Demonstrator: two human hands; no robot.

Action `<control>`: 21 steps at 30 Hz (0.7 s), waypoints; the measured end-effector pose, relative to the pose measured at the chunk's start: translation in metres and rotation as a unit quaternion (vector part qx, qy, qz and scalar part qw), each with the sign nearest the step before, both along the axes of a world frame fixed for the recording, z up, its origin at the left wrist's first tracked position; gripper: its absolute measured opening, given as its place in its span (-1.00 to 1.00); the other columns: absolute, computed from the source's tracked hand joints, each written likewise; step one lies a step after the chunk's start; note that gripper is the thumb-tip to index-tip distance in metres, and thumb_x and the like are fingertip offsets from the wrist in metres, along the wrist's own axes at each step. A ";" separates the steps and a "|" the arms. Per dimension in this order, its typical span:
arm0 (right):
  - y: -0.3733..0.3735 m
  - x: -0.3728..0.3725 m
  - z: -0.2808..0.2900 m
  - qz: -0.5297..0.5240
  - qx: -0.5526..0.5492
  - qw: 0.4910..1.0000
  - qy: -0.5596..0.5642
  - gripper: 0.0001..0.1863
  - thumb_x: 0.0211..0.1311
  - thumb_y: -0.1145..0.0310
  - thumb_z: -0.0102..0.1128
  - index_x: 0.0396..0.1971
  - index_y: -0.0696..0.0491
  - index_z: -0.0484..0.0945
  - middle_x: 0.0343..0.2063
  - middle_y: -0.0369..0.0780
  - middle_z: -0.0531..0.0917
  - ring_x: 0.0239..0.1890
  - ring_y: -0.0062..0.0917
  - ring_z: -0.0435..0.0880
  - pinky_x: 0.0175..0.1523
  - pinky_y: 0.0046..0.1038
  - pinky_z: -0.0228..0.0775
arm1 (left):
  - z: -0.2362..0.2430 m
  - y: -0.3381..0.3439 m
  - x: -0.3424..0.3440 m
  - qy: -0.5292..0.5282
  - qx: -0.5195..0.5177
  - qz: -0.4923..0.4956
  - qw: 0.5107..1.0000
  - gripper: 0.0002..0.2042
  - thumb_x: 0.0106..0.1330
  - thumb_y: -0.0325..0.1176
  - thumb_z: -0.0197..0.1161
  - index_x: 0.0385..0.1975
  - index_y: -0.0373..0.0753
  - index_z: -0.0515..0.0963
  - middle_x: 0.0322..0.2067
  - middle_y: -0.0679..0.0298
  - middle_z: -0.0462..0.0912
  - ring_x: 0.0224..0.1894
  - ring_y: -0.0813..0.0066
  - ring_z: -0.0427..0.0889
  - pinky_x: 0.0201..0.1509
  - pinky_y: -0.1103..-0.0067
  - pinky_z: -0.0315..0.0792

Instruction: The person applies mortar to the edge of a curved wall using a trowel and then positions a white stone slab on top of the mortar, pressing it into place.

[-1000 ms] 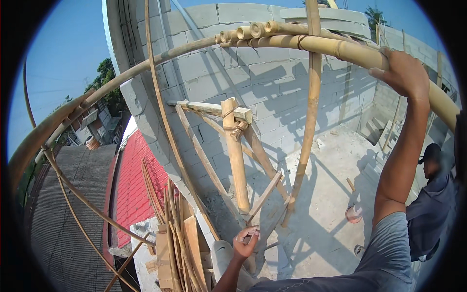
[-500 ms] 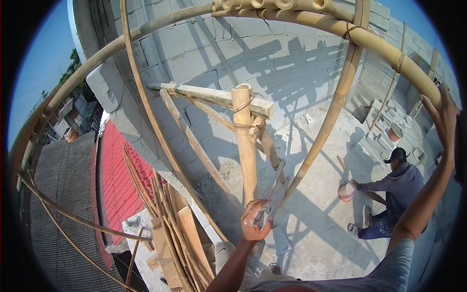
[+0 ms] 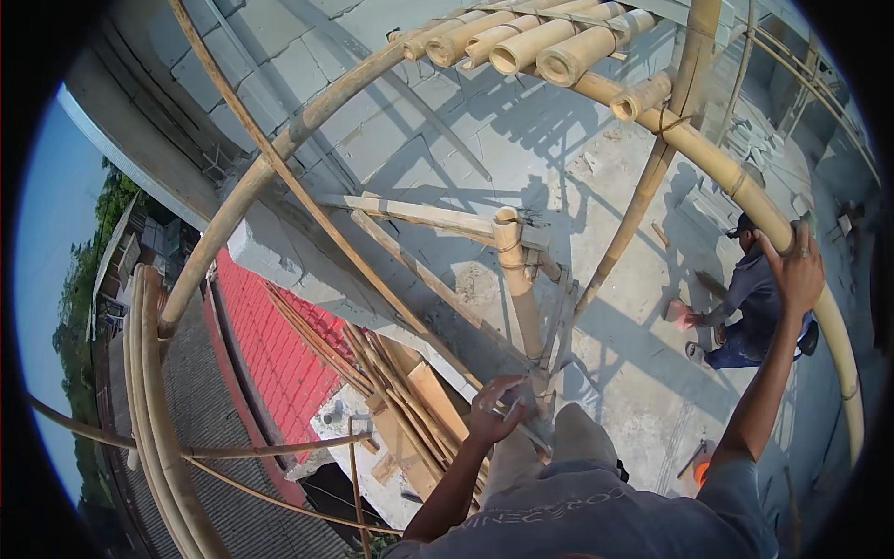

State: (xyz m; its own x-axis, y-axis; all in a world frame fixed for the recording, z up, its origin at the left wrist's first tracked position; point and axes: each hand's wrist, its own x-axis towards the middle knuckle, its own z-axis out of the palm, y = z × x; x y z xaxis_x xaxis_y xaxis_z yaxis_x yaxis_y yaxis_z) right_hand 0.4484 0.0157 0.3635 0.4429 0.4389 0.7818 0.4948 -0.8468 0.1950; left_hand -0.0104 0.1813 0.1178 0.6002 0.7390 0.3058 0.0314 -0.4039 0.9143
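Note:
My right hand (image 3: 796, 268) grips a thick bamboo pole (image 3: 838, 349) that curves across the view, its fingers over the pole's top. My left hand (image 3: 501, 410) is curled in front of my thighs. Something pale shows between its fingers, but I cannot make out what. Just beyond it stand a grey, weathered upright (image 3: 562, 326) and a bamboo post (image 3: 518, 289). A wooden crossbar (image 3: 419, 212) is tied to the top of that post.
Several cut bamboo lengths (image 3: 521, 51) lie side by side over the far poles. Below right, a co-worker (image 3: 750, 298) crouches by a reddish bucket (image 3: 678, 312) on the concrete floor (image 3: 643, 410). Bamboo strips (image 3: 400, 391) and a red tiled roof (image 3: 279, 345) lie to the left.
My view has shifted and looks down more steeply, with the bamboo lengths showing from above. My left hand has gone from spread fingers beside the grey upright to curled. My right hand still holds the pole.

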 end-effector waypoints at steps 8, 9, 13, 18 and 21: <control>0.008 0.011 0.006 -0.043 -0.013 0.999 0.011 -0.24 -0.16 -0.49 0.15 -0.18 -0.11 0.56 -0.30 -0.22 0.69 -0.28 -0.28 0.69 -0.16 -0.30 0.52 | 0.042 0.025 -0.037 -0.058 -0.084 0.007 0.995 -0.69 0.27 -0.41 0.12 0.00 -0.35 0.50 -0.20 0.08 0.61 -0.19 0.37 0.61 -0.06 0.45 0.48; 0.009 0.012 0.007 -0.031 -0.005 0.999 0.014 -0.25 -0.17 -0.48 0.16 -0.19 -0.12 0.56 -0.32 -0.23 0.69 -0.29 -0.29 0.69 -0.16 -0.29 0.51 | 0.041 0.023 -0.038 -0.051 -0.102 -0.005 0.993 -0.69 0.28 -0.43 0.10 0.00 -0.35 0.50 -0.21 0.07 0.61 -0.19 0.38 0.61 -0.05 0.46 0.48; 0.003 -0.003 0.018 -0.024 0.015 0.999 0.029 -0.28 -0.19 -0.47 0.20 -0.22 -0.14 0.58 -0.38 -0.27 0.69 -0.32 -0.30 0.69 -0.19 -0.31 0.51 | 0.062 0.011 -0.042 -0.054 -0.125 -0.038 0.990 -0.70 0.29 -0.45 0.08 0.00 -0.36 0.49 -0.21 0.09 0.62 -0.19 0.38 0.61 -0.01 0.47 0.46; 0.003 -0.017 0.011 0.014 0.048 0.993 0.103 -0.30 -0.17 -0.40 0.26 -0.24 -0.07 0.56 -0.43 -0.24 0.65 -0.32 -0.36 0.65 -0.18 -0.33 0.42 | 0.054 0.015 -0.035 -0.064 -0.134 -0.056 0.987 -0.64 0.34 -0.27 0.11 0.03 -0.38 0.45 -0.22 0.13 0.62 -0.16 0.42 0.60 0.00 0.48 0.48; -0.002 -0.026 0.021 0.013 0.072 0.994 0.082 -0.32 -0.10 -0.39 0.21 -0.31 -0.01 0.57 -0.42 -0.23 0.65 -0.32 -0.37 0.64 -0.17 -0.34 0.39 | 0.062 0.028 -0.022 -0.044 -0.116 -0.097 0.988 -0.63 0.33 -0.30 0.12 0.07 -0.38 0.43 -0.17 0.09 0.60 -0.15 0.39 0.59 0.01 0.46 0.48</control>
